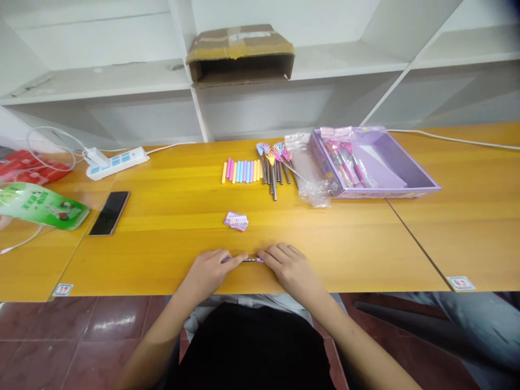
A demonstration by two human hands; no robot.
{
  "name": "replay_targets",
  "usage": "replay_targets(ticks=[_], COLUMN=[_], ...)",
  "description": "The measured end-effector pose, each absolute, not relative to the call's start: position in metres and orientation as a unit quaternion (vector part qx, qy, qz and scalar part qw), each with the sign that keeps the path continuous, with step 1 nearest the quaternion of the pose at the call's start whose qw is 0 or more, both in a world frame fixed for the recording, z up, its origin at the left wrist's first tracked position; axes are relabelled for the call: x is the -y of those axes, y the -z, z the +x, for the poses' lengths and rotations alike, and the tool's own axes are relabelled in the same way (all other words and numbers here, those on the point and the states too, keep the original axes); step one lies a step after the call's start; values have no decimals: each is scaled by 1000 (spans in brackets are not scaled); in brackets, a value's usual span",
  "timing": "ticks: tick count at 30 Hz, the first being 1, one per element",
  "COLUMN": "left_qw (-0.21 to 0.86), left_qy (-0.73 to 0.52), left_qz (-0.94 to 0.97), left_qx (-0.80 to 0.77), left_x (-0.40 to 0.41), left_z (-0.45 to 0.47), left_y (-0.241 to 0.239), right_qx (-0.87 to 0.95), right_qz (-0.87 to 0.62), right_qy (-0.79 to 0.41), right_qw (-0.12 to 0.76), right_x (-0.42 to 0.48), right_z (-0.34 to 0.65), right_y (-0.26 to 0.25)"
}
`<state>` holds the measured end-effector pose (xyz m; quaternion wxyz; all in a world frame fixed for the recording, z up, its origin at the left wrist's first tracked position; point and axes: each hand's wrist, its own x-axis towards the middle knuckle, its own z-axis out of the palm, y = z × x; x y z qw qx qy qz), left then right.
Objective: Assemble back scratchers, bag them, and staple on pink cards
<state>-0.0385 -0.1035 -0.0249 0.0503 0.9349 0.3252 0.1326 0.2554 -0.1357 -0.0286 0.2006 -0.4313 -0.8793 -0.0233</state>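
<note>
Near the front edge of the table, a thin metal rod with purple ends [249, 260] lies level between my hands. It looks like a telescopic back scratcher, though my fingers cover much of both ends. My left hand [210, 271] pinches one purple end, its index finger stretched along the rod. The other purple end is in the fingers of my right hand [290, 268]. Just beyond them lies a small stack of printed cards [236, 220]. Farther back are a row of pastel tubes [242, 171] and a pile of back scratchers [274, 168] with coloured hand-shaped heads.
A purple box [406, 162] holding wrapped pieces stands at the back right, beside clear plastic bags [306, 168]. On the left are a phone [109, 213], a power strip [117, 163] and a green pouch [44, 206]. An opened cardboard box [241, 49] sits on the shelf.
</note>
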Motion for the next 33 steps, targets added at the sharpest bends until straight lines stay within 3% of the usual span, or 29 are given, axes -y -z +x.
replay_targets(ticks=[5,8,11,15,23,33], left_qw=[-10,-70,-121,-122,-53,-16], left_qy=[-123,-136,-164,-155,-161,-169], left_qz=[951,947,924,924,913,906], left_qx=[-283,-283,-323,-327,-371,-388], left_x=[96,87,78,71,60,58], left_z=[-67,-111,-161,-192,-163,-166], left_y=[13,6,-1,-5,9,14], right_qx=[868,841,782,738,680,624], right_qz=[-450,-493,-575,-635,-665,-721], right_qy=[12,6,73,84,15,52], right_qw=[207,222,229,212,309,297], right_x=[146,155,167,177,164,165], right_z=[292,354,436,506,490,494], right_y=[32,37,45,57,63,69])
